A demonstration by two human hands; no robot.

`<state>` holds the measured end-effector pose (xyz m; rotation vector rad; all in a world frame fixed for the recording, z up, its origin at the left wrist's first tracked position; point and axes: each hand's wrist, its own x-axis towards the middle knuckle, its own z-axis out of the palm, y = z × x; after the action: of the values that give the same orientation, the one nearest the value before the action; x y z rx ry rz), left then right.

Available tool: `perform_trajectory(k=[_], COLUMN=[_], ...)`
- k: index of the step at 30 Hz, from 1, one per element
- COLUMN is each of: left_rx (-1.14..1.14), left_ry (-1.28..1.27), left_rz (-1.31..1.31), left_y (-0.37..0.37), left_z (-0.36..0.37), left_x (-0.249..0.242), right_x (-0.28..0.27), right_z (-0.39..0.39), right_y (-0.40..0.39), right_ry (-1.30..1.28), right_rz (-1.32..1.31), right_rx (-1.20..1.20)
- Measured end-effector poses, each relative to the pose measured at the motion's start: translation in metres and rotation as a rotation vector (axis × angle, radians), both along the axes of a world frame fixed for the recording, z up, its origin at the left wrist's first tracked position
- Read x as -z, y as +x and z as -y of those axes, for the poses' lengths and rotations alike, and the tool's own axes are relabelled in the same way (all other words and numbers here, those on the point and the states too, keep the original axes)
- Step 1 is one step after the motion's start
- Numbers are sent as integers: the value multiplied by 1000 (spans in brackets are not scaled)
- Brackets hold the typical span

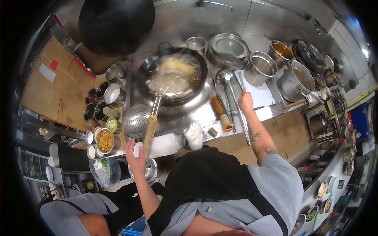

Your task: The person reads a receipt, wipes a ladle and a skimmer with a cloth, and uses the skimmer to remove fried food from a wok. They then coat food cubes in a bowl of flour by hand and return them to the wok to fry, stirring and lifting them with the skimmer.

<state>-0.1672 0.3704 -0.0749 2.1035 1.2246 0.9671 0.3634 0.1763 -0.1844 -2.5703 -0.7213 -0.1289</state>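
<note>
My right hand point(246, 101) is closed at the long metal handle of a ladle point(225, 75), whose bowl points away from me over the counter. My left hand point(136, 156) is beside the cloth-wrapped handle of a wire strainer point(150, 133), thumb and fingers apart, with a small white patch showing between them. The strainer's mesh lies across a large black wok point(200, 74), over bubbling oil and pale, blurred food. Left of the strainer handle rests a perforated metal skimmer point(137, 121). A bamboo brush point(221, 113) lies left of the ladle.
Metal pots point(260, 69) and a wide steel basin point(229, 51) line the back right. Seasoning containers point(114, 94) and a bowl of yellow-brown pieces point(105, 141) stand left. White cloths point(164, 145) lie along the front edge. Another person's sleeve point(90, 204) is close at lower left.
</note>
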Motion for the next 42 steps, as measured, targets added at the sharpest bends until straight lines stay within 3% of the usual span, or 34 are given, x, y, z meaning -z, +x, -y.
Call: perform_trajectory(k=[6,11,15,17,19,25,32,35,39,42], left_rx=[-8,26,108,189,280,494,678,728,731,696], left_ry=[-19,34,30,-49,-64,-107,-73,-93,-126,-127], left_rz=[16,65,136,193,197,200,180,147,123,92], left_y=[1,4,27,40,56,95,119,120,118,111], left_z=[8,16,36,47,55,64,75,80,84,84], left_x=[-1,0,-3,2,-2,-21,-24,-25,-26,-22], right_x=[14,37,-16,-55,-87,-127,-121,-125,-80,-78], right_z=[-6,-10,-14,-15,-19,-27,-22,-23,-21,-22], right_y=[-14,4,-56,-96,-132,-178,-181,-166,-76,-67], right_ry=[318,329,604,909,1072,1143,1140,1105,729,767], right_rz=[160,103,47,-513,-905,-1346,-1264,-924,-388,-143], right_rx=[44,13,-76,-110,-148,-362,-379,-309,-364,-283])
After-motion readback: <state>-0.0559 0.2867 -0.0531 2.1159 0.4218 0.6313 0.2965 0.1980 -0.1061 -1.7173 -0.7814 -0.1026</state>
